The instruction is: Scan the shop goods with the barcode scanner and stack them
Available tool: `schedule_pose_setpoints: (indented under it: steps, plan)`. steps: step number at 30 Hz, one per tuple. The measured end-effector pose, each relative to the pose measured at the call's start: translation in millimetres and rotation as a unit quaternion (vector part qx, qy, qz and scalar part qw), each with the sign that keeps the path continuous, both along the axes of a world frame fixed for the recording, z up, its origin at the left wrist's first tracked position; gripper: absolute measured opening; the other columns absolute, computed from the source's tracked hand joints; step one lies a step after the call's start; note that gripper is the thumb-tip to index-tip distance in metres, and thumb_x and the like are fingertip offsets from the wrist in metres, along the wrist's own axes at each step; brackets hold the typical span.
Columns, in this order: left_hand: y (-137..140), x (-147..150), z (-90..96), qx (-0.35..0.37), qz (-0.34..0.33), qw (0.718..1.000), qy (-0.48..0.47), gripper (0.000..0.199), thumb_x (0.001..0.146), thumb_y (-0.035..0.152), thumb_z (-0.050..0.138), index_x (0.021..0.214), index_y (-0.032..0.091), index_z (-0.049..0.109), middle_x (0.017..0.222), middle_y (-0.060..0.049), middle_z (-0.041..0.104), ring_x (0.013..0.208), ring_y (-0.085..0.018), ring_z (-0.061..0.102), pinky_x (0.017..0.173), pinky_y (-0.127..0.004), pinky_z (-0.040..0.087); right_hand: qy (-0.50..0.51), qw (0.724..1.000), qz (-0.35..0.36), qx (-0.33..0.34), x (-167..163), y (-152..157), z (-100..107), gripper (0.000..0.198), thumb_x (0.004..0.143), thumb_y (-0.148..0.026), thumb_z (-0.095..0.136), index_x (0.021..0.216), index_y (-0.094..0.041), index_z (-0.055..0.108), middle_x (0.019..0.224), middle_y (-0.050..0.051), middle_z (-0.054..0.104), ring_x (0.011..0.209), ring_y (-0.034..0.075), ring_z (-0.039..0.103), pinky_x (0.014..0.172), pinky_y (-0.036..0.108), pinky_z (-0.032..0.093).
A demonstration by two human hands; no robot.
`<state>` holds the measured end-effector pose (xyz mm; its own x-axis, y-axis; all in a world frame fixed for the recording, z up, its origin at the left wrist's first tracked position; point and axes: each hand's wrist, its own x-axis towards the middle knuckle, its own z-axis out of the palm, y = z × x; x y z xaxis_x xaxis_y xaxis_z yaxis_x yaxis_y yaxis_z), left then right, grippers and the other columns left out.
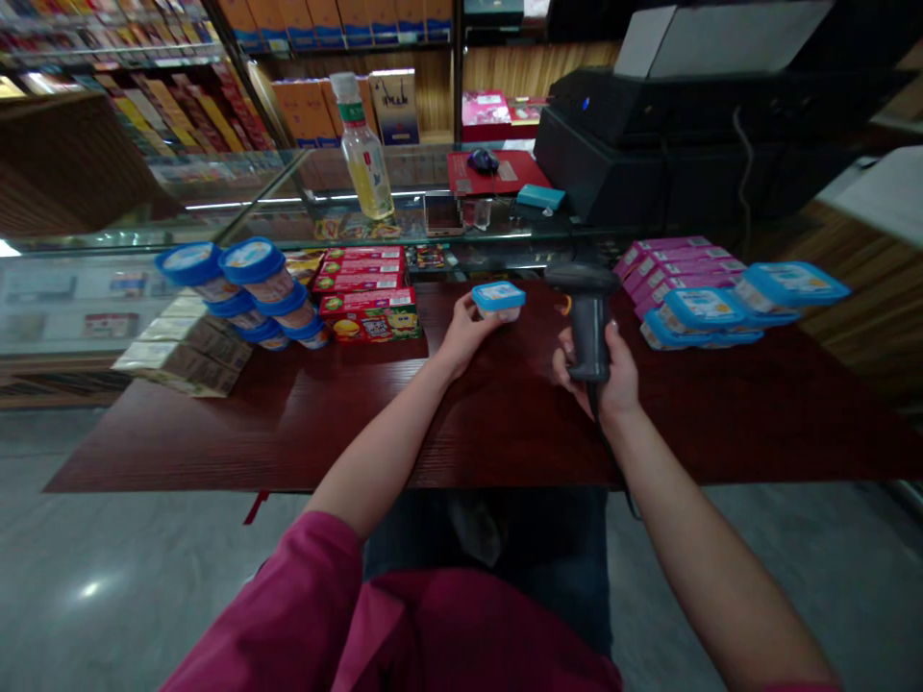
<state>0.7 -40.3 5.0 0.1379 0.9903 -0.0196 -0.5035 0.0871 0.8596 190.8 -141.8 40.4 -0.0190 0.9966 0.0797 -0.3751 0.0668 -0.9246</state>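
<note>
My left hand (468, 332) is closed around the near left side of a small tub with a blue lid (499, 298), at the middle of the dark wooden table (497, 423). My right hand (606, 375) grips the handle of a dark grey barcode scanner (589, 322), whose head points toward the tub. From the handle a black cable runs down past my right wrist. Stacked blue-lidded tubs (703, 308) stand to the right of the scanner. Pink boxes (670, 269) lie in a row behind them.
On the left are stacked round tubs with blue lids (252, 259), red boxes (371, 312) and pale cartons (191, 346). Behind the table, a glass counter holds a drink bottle (366, 163), a mouse (483, 160) and a black cash register (649, 144).
</note>
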Motion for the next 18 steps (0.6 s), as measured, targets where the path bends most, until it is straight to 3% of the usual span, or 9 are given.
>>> schedule_pose_setpoints:
  steps: [2, 3, 6, 11, 14, 18]
  plan:
    - [-7, 1, -0.6, 0.081, 0.016, 0.994, 0.074, 0.095, 0.063, 0.006, 0.097, 0.146, 0.025, 0.056, 0.145, -0.011, 0.070, 0.141, -0.028, 0.065, 0.129, -0.046, 0.041, 0.006, 1.000, -0.006, 0.007, 2, 2, -2, 0.054, 0.088, -0.079, 0.066, 0.101, -0.027, 0.061, 0.071, -0.003, 0.050, 0.044, 0.012, 0.047, 0.033, 0.025, 0.028]
    - [-10, 0, 0.0, 0.123, 0.014, 0.986, 0.109, 0.097, 0.061, 0.006, 0.097, 0.147, 0.026, 0.057, 0.148, -0.011, 0.067, 0.144, -0.030, 0.062, 0.130, -0.047, 0.039, 0.010, 1.000, -0.004, 0.008, 3, 3, -4, 0.054, 0.087, -0.079, 0.067, 0.102, -0.027, 0.061, 0.071, -0.004, 0.050, 0.044, 0.012, 0.048, 0.033, 0.025, 0.029]
    - [-20, -4, 2.8, 0.195, 0.025, 0.956, 0.216, 0.078, 0.061, 0.009, 0.098, 0.131, 0.024, 0.067, 0.147, -0.013, 0.066, 0.149, -0.036, 0.054, 0.133, -0.049, 0.033, 0.015, 1.000, 0.016, 0.002, 5, 6, -11, 0.055, 0.085, -0.080, 0.070, 0.097, -0.027, 0.059, 0.069, -0.004, 0.052, 0.042, 0.012, 0.048, 0.032, 0.025, 0.027]
    - [-34, -18, 0.6, 0.160, 0.075, 0.936, 0.304, 0.075, 0.056, 0.014, 0.104, 0.120, 0.021, 0.065, 0.141, -0.017, 0.066, 0.145, -0.039, 0.056, 0.132, -0.052, 0.032, 0.011, 0.999, 0.040, -0.009, 8, 9, -19, 0.057, 0.087, -0.082, 0.066, 0.090, -0.026, 0.053, 0.063, -0.004, 0.051, 0.041, 0.011, 0.048, 0.033, 0.024, 0.025]
    - [-42, -30, 0.2, 0.152, 0.052, 0.939, 0.306, 0.079, 0.054, 0.012, 0.104, 0.123, 0.021, 0.066, 0.146, -0.018, 0.066, 0.150, -0.039, 0.053, 0.135, -0.052, 0.028, 0.005, 0.999, 0.035, -0.015, 8, 10, -19, 0.057, 0.087, -0.082, 0.066, 0.087, -0.026, 0.053, 0.063, -0.003, 0.051, 0.042, 0.012, 0.047, 0.033, 0.025, 0.025]
    - [-52, -47, 9.4, 0.225, -0.010, 0.933, 0.279, 0.074, 0.057, -0.003, 0.094, 0.124, 0.025, 0.075, 0.163, -0.013, 0.059, 0.166, -0.034, 0.036, 0.140, -0.049, 0.017, -0.001, 0.999, 0.031, -0.011, 7, 11, -18, 0.057, 0.083, -0.081, 0.070, 0.084, -0.026, 0.054, 0.067, -0.003, 0.053, 0.044, 0.012, 0.049, 0.031, 0.025, 0.027]
